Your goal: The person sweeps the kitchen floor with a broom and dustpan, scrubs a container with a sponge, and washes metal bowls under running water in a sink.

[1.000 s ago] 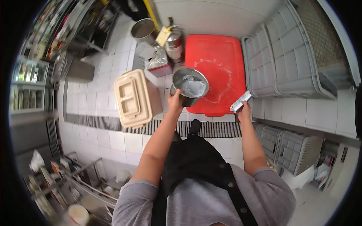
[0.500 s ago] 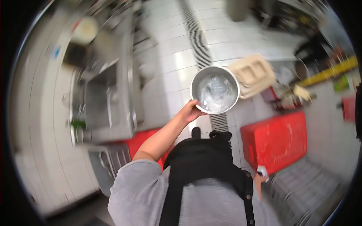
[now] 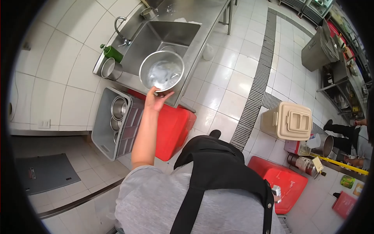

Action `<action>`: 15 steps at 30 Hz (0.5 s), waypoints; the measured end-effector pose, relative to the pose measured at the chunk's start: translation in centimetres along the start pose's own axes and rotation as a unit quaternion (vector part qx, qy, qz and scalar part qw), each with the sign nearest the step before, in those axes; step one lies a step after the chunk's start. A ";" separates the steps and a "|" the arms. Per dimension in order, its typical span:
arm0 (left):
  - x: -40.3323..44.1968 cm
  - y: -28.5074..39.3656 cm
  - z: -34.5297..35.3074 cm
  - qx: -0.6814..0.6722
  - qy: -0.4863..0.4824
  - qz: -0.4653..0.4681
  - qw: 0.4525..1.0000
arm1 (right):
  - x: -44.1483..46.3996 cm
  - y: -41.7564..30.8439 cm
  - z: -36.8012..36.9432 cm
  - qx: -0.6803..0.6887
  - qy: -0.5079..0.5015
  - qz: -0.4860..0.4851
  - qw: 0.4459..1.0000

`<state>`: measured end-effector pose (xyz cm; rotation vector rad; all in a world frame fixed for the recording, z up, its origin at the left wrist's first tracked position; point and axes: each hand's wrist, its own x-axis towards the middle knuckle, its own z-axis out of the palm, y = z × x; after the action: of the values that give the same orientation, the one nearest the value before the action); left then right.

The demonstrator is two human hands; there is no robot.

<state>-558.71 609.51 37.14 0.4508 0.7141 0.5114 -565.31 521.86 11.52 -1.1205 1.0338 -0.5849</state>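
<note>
My left hand grips the near rim of a round metal pot, fingers closed on its edge. Clear, foamy-looking liquid swirls inside, with something pale in it that I cannot make out. The pot is held over the front corner of a steel sink. Low on the right, a small silvery-white thing shows beside my apron strap, at my right hand, which is almost wholly hidden by my body.
Beside the sink stand a green bottle, a metal cup and a tap. A grey crate holds metal bowls. Red containers, a beige lidded bin and a grey bin stand around. Another person's legs are at right.
My body has turned left toward the sink. The pot, still in my left hand, has gone from above the floor drain to above the sink's corner. My right hand has slipped mostly out of sight.
</note>
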 end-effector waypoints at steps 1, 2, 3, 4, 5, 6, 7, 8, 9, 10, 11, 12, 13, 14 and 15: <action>0.0 0.8 -0.8 0.009 0.012 0.004 1.000 | 0.8 -0.3 0.4 -0.011 -0.016 -0.014 1.000; 0.0 1.3 -1.4 0.019 0.024 0.007 1.000 | 1.7 -0.6 0.9 -0.024 -0.041 -0.028 0.999; 0.1 1.7 -2.2 0.009 0.043 -0.006 0.999 | 3.1 -0.6 0.8 -0.035 -0.068 -0.050 0.996; 0.4 2.0 -3.2 0.001 0.061 -0.022 0.998 | 4.7 -0.3 0.6 -0.043 -0.102 -0.068 0.991; 0.7 2.2 -3.8 -0.006 0.081 -0.038 0.996 | 6.3 0.1 0.1 -0.048 -0.137 -0.085 0.986; 0.7 2.1 -4.1 -0.004 0.072 -0.034 0.997 | 7.9 0.2 -0.7 0.005 -0.149 -0.059 0.987; 0.6 1.9 -4.5 -0.002 0.065 -0.030 0.997 | 8.1 -0.4 -0.6 0.058 -0.159 -0.032 0.985; 0.7 1.8 -4.8 0.000 0.057 -0.026 0.998 | 8.0 -0.5 -0.5 0.057 -0.138 -0.002 0.989; 1.0 1.6 -5.2 0.009 0.049 -0.029 0.998 | 6.6 -1.1 0.3 0.053 -0.113 0.030 0.992; 1.5 1.3 -5.9 0.018 0.041 -0.032 0.998 | 5.8 -1.3 0.6 0.050 -0.095 0.058 0.992; 1.7 1.1 -6.3 0.026 0.034 -0.034 0.998 | 4.0 -2.1 1.5 0.045 -0.082 0.072 0.993; 1.5 1.0 -5.7 0.034 0.043 -0.034 0.998 | 3.7 -2.0 1.1 0.044 -0.080 0.082 0.992; 1.0 0.7 -4.5 0.042 0.052 -0.033 0.997 | 4.3 -1.1 -0.2 0.005 -0.099 0.060 0.993; 0.9 0.5 -3.8 0.052 0.062 -0.034 0.996 | 6.2 0.4 -2.4 -0.033 -0.115 0.037 0.992; 1.5 0.6 -4.1 0.039 0.076 -0.052 0.995 | 6.6 0.5 -3.6 0.059 -0.113 0.119 0.985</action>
<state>-560.82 611.71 34.02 0.4482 0.9016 0.4230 -565.66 515.01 8.35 -0.9190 0.9074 -0.3166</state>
